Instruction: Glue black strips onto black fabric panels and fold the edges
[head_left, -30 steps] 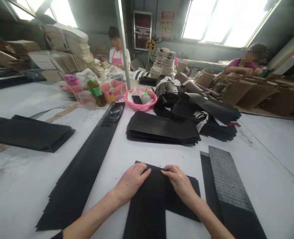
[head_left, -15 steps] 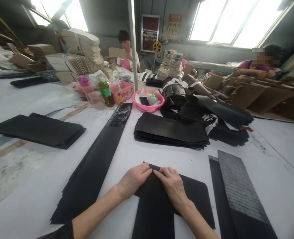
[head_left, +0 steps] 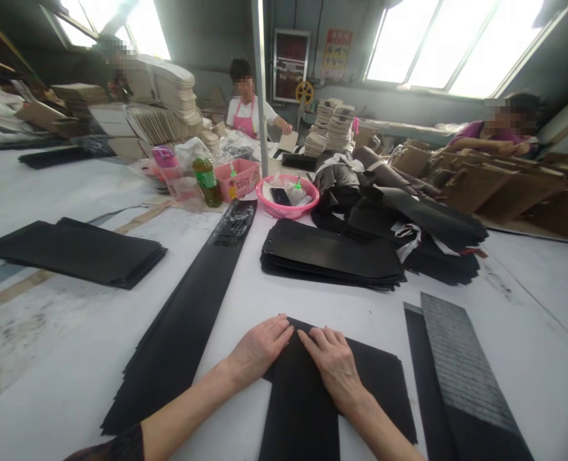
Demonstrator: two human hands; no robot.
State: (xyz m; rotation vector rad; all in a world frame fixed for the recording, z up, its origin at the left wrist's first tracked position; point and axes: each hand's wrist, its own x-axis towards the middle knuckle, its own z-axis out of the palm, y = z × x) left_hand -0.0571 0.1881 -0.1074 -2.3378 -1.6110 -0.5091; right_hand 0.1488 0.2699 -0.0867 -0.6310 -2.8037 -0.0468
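A long black strip (head_left: 300, 410) lies crosswise over a wider black sheet (head_left: 377, 365) on the white table in front of me. My left hand (head_left: 262, 346) has its fingers closed at the strip's far left corner, thumb on top. Close beside it, my right hand (head_left: 335, 362) grips the same far edge, its thumb pressed on the strip and its other fingers curled at the edge. The two thumbs nearly meet. Part of the sheet is hidden under the strip and my right hand.
Stacked long black strips (head_left: 182, 320) lie to the left, and black panels (head_left: 332, 253) are piled ahead. Two strips, one with a greyish patterned patch (head_left: 466, 358), lie at right. A pink basin (head_left: 288, 208) holds a phone and bottle. Co-workers sit beyond the table.
My hands stay at the strip's far edge with almost no movement. Across the table, the co-worker in the pink apron has lowered a pale panel to the right.
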